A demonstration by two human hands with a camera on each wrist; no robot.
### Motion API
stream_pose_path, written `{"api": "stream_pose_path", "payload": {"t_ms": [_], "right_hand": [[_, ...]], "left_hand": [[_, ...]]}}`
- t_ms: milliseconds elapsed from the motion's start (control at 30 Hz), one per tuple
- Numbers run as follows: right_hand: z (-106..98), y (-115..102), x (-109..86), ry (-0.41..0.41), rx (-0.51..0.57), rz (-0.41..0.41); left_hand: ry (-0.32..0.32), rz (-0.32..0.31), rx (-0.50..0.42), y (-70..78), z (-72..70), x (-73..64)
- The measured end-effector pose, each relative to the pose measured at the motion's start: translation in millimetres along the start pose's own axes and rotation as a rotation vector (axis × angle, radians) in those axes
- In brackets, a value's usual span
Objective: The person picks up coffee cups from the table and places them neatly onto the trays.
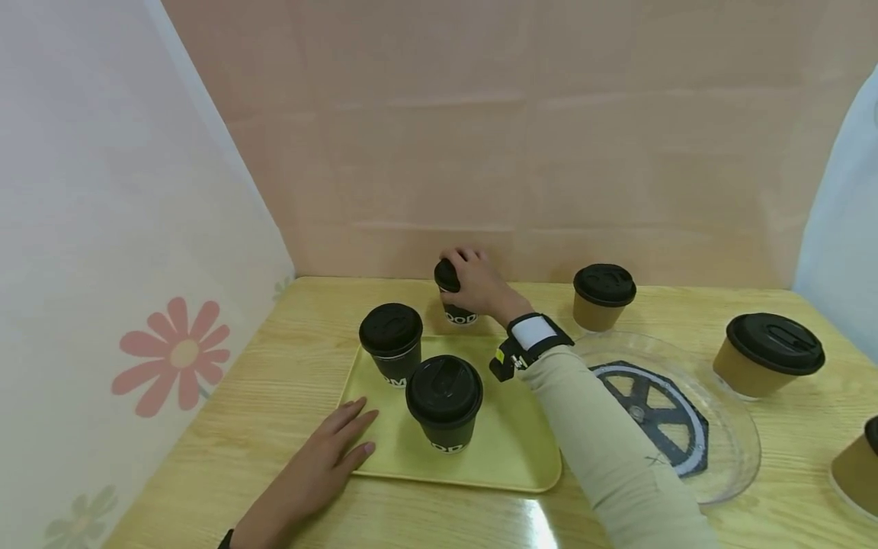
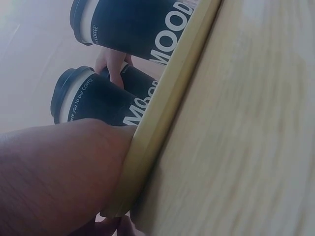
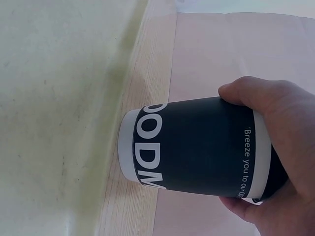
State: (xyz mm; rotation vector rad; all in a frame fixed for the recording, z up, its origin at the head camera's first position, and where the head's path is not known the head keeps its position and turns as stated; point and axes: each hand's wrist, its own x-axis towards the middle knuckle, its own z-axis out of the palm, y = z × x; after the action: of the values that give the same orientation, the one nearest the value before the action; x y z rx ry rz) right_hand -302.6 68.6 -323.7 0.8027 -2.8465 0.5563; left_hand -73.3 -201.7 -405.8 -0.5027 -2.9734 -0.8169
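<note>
My right hand (image 1: pixel 480 286) grips a black lidded coffee cup (image 3: pixel 197 147) near its lid, behind the tray's far edge. In the right wrist view, thumb and fingers wrap the cup's upper part, and its white base is close over the wood beside the tray rim. My left hand (image 1: pixel 325 450) rests at the left front corner of the yellow tray (image 1: pixel 514 450), fingers extended over the rim. Two more black paper cups stand on the tray: a nearer cup (image 1: pixel 446 400) and a cup behind it (image 1: pixel 392 343). Both wear black lids and white lettering.
Right of the tray lies a round clear plastic dish (image 1: pixel 744 450) with a dark wheel-like pattern. Around it stand brown cups with black lids: one behind (image 1: pixel 598 313), one at right (image 1: pixel 748 370), and one cut off by the frame (image 1: pixel 857 465). A draped wall (image 1: pixel 549 152) closes the back.
</note>
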Motion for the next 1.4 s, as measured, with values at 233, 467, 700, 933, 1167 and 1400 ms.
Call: {"api": "stream_pose_path", "payload": {"t_ms": [233,467,700,933,1167,1400], "right_hand": [[-0.8,-2.3,1.3,0.002,-0.004,-0.012],[-3.6,2.6,-0.2,0.000,0.029,-0.041],[-2.8,10.9,-5.2,-0.008,0.031,-0.031],[-3.2,17.5,-6.5,-0.006,0.017,-0.018],[-4.1,22.4,-7.2,0.007,0.019,-0.031],[-10.3,23.0,-6.8,0.032,0.022,-0.029]], "left_hand": [[0.004,-0.004,-0.002,0.8,-1.4,-1.7],[0.006,0.001,0.011,2.1,-2.4,0.7],[0.003,0.006,0.000,4.1,1.5,4.8],[0.014,0.022,0.012,3.7,4.9,9.5],[0.004,0.031,0.011,4.0,4.3,13.0],[0.011,0.043,0.014,2.3,6.8,15.8]]}}
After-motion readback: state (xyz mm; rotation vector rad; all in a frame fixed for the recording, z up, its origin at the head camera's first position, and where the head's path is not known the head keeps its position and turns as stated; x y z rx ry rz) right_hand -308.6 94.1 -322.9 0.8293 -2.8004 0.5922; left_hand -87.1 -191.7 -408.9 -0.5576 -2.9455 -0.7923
